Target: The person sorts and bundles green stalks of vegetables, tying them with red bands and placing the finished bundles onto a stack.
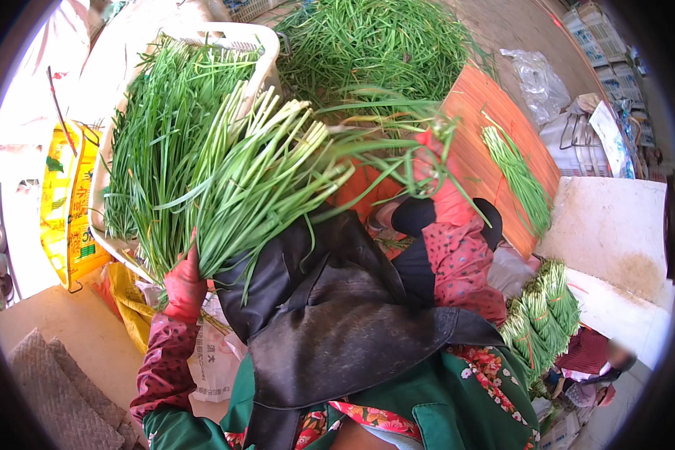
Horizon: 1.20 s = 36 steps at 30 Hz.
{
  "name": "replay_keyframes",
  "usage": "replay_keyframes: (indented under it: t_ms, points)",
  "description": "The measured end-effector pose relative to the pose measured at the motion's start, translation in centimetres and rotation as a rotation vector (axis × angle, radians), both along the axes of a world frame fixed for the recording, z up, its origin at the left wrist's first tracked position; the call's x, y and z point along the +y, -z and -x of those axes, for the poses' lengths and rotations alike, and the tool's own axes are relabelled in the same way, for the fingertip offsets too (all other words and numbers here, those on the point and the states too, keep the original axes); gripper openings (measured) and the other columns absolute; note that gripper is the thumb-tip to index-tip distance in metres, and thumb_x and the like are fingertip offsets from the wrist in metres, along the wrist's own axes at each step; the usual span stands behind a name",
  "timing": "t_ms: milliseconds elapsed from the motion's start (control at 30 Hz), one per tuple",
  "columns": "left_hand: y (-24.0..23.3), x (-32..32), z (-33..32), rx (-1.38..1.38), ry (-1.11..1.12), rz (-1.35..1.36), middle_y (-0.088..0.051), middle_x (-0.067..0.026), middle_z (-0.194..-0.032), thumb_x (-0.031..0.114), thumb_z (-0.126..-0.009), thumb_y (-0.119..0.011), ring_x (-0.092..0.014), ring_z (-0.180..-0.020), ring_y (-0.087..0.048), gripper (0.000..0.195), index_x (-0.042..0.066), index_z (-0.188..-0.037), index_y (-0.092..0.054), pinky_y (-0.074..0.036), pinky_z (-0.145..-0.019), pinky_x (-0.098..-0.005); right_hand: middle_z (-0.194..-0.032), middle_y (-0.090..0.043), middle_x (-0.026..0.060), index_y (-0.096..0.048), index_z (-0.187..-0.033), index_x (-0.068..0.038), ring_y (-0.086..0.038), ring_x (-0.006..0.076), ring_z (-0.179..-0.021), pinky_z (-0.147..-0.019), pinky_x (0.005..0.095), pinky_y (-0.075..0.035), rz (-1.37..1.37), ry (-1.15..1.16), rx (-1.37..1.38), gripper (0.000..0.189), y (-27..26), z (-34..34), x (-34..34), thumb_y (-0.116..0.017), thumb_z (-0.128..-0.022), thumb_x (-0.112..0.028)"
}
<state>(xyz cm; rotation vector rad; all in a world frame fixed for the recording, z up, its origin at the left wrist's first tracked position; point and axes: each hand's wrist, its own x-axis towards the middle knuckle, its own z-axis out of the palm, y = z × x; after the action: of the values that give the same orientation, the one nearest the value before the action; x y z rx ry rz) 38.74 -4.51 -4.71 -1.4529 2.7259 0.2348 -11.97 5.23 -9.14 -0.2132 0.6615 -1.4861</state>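
Observation:
My left hand (186,284), in a red glove, grips a thick bunch of long green leafy stalks (259,174) by its leaf end, over my dark apron. The pale cut ends point up and to the right. Some long leaves and stalks are caught in my right hand (436,163), also red-gloved, raised beside the wooden board (467,112); motion blurs the strands. A small bundle of stalks (517,174) lies on that board, to the right of my right hand. Behind the held bunch, a white plastic crate (270,50) holds many more stalks.
A large heap of loose green leaves (377,50) lies beyond my knees. Tied bundles (540,326) are stacked at lower right, near another person (588,354). A yellow crate (59,208) stands at left, and a clear plastic bag (537,84) lies at upper right.

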Motion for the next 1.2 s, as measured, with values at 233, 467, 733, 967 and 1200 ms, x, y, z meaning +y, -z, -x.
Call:
replay_keyframes:
  t_ms: [233,467,733,967,1200]
  points:
    - [0.6,-0.2,-0.3,0.222,-0.013,-0.066,-0.066,-0.0166,-0.093,0.003,-0.070,-0.065,-0.035,-0.080,-0.065,0.076,0.018,-0.140,-0.039,-0.051,-0.065,-0.0393,-0.078,-0.064,0.0045,-0.060,-0.106,-0.001,-0.062,0.0101,-0.070,-0.050,0.0181,-0.042,-0.310,-0.368,0.460,0.040,0.4,-10.6,-1.3,-0.063,-0.087,-0.036]
    - [0.0,0.0,-1.4,0.274,-0.058,-0.112,-0.066,-0.0162,-0.090,0.003,-0.069,-0.066,-0.035,-0.079,-0.065,0.077,0.018,-0.139,-0.040,-0.051,-0.066,-0.0393,-0.052,-0.043,-0.0018,-0.061,-0.091,0.000,-0.036,0.0060,-0.041,-0.040,0.0216,-0.028,-0.167,-0.319,0.077,0.022,-4.7,-13.9,-1.0,-0.060,-0.082,-0.020]
    - [0.0,-0.6,0.0,0.188,0.017,-0.050,-0.065,-0.0147,-0.092,0.000,-0.071,-0.060,-0.037,-0.075,-0.063,0.078,0.022,-0.142,-0.035,-0.050,-0.066,-0.0429,-0.058,-0.044,-0.0063,-0.060,-0.117,-0.012,-0.037,0.0037,-0.043,-0.040,0.0209,-0.029,-0.105,0.002,0.316,0.030,-4.7,-3.4,-1.2,-0.058,-0.089,-0.023]
    - [-3.1,-0.5,1.5,0.179,0.024,-0.001,-0.062,-0.0159,-0.080,-0.005,-0.069,-0.056,-0.035,-0.071,-0.063,0.082,0.024,-0.142,-0.036,-0.050,-0.063,-0.0436,-0.059,-0.057,0.0026,-0.066,-0.091,-0.009,-0.049,0.0136,-0.045,-0.042,0.0272,-0.037,-0.183,-0.359,1.040,0.021,1.5,-12.2,-4.0,-0.064,-0.080,-0.026]
    - [-3.3,0.0,0.4,-0.044,0.057,0.084,-0.053,-0.0119,-0.075,-0.004,-0.066,-0.058,-0.032,-0.063,-0.059,0.084,0.026,-0.142,-0.037,-0.048,-0.057,-0.0428,-0.075,-0.061,-0.0017,-0.064,-0.104,-0.009,-0.048,0.0033,-0.051,-0.041,0.0181,-0.028,-0.281,-0.189,0.643,0.037,-1.0,-8.2,-5.3,-0.060,-0.086,-0.041]
